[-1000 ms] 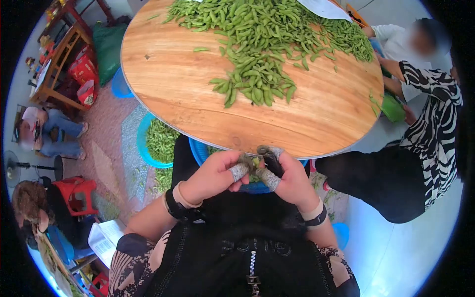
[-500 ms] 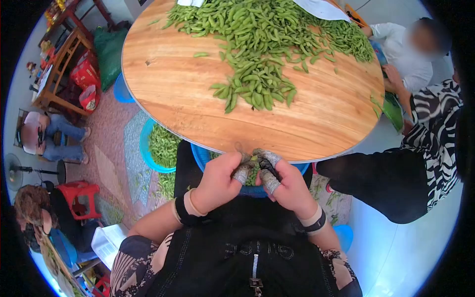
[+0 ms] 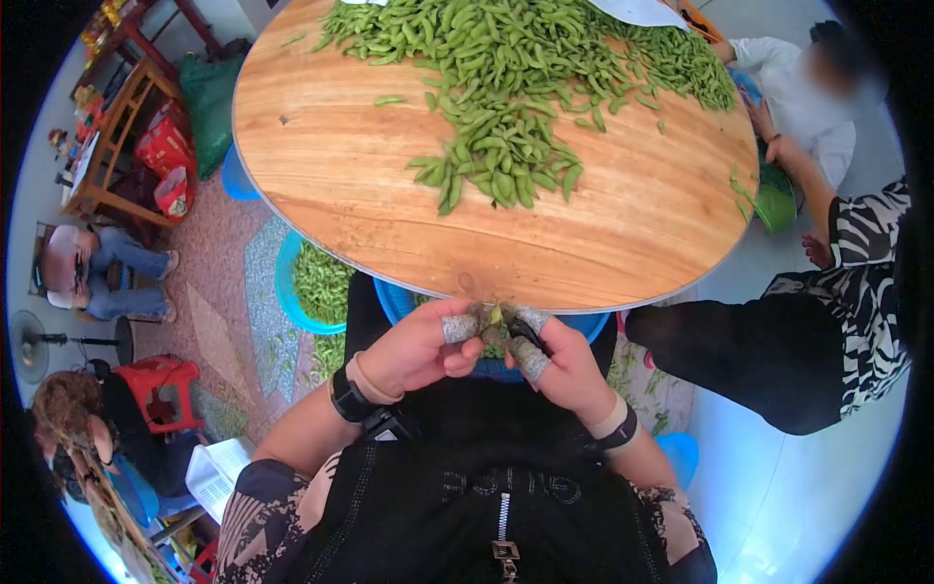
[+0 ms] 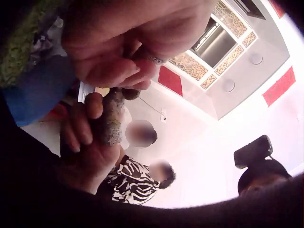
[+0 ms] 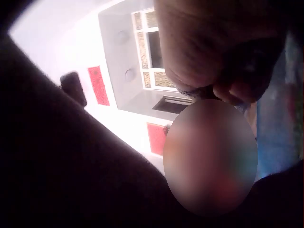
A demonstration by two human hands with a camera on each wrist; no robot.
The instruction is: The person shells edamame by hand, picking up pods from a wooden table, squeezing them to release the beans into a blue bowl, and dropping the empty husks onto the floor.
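Observation:
Both hands meet just below the near edge of the round wooden table (image 3: pixel 350 209), above a blue basin (image 3: pixel 394 300) of beans. Grey tape wraps several fingertips. The left hand (image 3: pixel 416 348) and right hand (image 3: pixel 574 372) pinch a small green pod (image 3: pixel 496 315) between them, its shape mostly covered by the fingers. In the left wrist view the left hand (image 4: pixel 137 38) is above and the right hand (image 4: pixel 92 147) below, fingertips close together. The right wrist view shows the right hand (image 5: pixel 218 52) dark, with its grip hidden.
Green pods (image 3: pixel 501 107) are heaped on the table's far half. A turquoise basin (image 3: pixel 284 282) of pods stands on the floor at the left. One person in white (image 3: pixel 793 97) and another in zebra print (image 3: pixel 871 302) sit at the right; a red stool (image 3: pixel 161 389) stands at the lower left.
The left hand shifts slightly left and its fingers spread apart more. At the right, the seated person's arm moves near the green container.

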